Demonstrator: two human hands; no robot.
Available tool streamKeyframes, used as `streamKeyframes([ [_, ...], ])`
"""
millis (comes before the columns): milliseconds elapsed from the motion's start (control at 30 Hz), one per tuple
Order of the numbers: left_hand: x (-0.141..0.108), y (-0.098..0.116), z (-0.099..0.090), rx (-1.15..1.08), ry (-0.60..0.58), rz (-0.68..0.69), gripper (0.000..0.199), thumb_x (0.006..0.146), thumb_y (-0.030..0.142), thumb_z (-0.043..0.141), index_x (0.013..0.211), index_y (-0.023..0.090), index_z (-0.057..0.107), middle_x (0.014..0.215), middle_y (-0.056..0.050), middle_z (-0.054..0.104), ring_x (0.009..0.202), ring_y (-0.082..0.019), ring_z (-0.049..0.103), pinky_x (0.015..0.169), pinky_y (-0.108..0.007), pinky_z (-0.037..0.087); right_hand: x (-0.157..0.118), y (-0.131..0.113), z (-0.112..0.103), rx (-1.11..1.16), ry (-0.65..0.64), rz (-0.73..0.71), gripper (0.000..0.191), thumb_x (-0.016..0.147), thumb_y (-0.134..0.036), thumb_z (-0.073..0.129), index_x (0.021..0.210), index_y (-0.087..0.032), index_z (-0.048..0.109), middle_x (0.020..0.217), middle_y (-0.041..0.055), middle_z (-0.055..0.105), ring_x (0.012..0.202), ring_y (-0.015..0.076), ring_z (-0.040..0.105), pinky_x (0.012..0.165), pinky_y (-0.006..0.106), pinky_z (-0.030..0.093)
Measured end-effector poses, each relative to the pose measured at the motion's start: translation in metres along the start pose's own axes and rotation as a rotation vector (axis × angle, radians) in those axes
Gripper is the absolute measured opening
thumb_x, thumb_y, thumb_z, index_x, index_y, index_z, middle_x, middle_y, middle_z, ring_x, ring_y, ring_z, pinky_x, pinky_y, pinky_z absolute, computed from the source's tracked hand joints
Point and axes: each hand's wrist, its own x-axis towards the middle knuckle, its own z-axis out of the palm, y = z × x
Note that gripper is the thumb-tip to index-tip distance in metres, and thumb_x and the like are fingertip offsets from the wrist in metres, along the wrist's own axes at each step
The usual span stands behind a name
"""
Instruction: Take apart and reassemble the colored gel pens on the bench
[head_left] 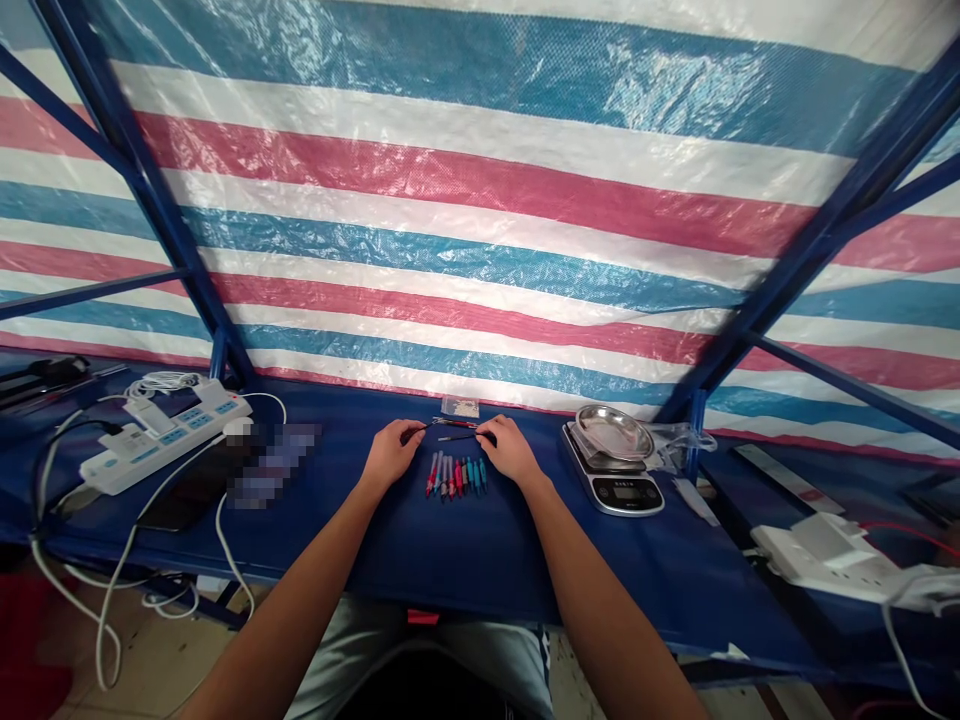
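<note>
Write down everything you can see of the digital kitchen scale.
The digital kitchen scale sits on the blue-covered bench, to the right of the person's right hand, not touching it. Its body is a dark, silver-edged slab with a small display and buttons at the front. A shallow round steel dish rests tilted on its platform. Clear crumpled plastic lies by its far right corner. The reading is too small to read.

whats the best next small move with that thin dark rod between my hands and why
I'd probably lay the thin dark rod down beside the row of colored pens. Your right hand appears to be at the rod's end, and the row lies just below it on the blue table, so it seems a short, easy move.
</note>
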Motion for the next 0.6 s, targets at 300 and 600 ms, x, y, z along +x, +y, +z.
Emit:
streamKeyframes([
  [300,-0.002,0.010,-0.003,-0.420,0.098,-0.139,0.024,0.077,0.041,0.088,0.095,0.026,0.084,0.097,-0.007,0.080,0.088,-0.029,0.071,0.087,-0.038,0.055,-0.024,-0.033,-0.032,0.271,-0.132,-0.035,0.038,0.090,-0.052,0.080,0.119,-0.028,0.074,0.119,0.0064,0.072,0.120,0.0280,0.059,0.103,0.042,0.048],
  [600,0.000,0.019,0.001,-0.759,0.016,-0.292,0.042,0.074,0.051,0.092,0.098,0.019,0.079,0.101,-0.012,0.081,0.099,-0.028,0.074,0.092,-0.039,0.056,-0.033,-0.053,-0.026,0.265,-0.329,-0.122,0.065,0.065,-0.057,0.097,0.122,-0.033,0.077,0.129,0.0062,0.070,0.131,0.0320,0.052,0.111,0.045,0.043],
])
